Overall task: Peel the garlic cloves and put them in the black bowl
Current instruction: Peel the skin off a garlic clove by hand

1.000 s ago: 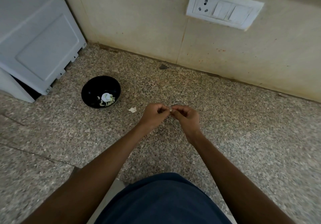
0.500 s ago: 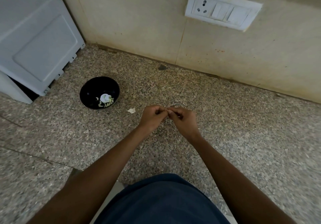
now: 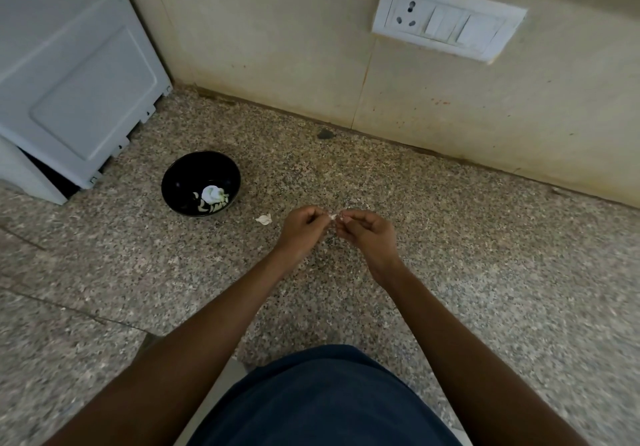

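While both hands meet at frame centre, the left hand and right hand pinch one garlic clove between their fingertips; the black bowl lies left of the grip, nearer the left hand.

Glossy black bowl, speckled stone counter

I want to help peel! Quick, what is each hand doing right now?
Left hand: fingers pinch the clove.
Right hand: fingers pinch the same clove from the other side.
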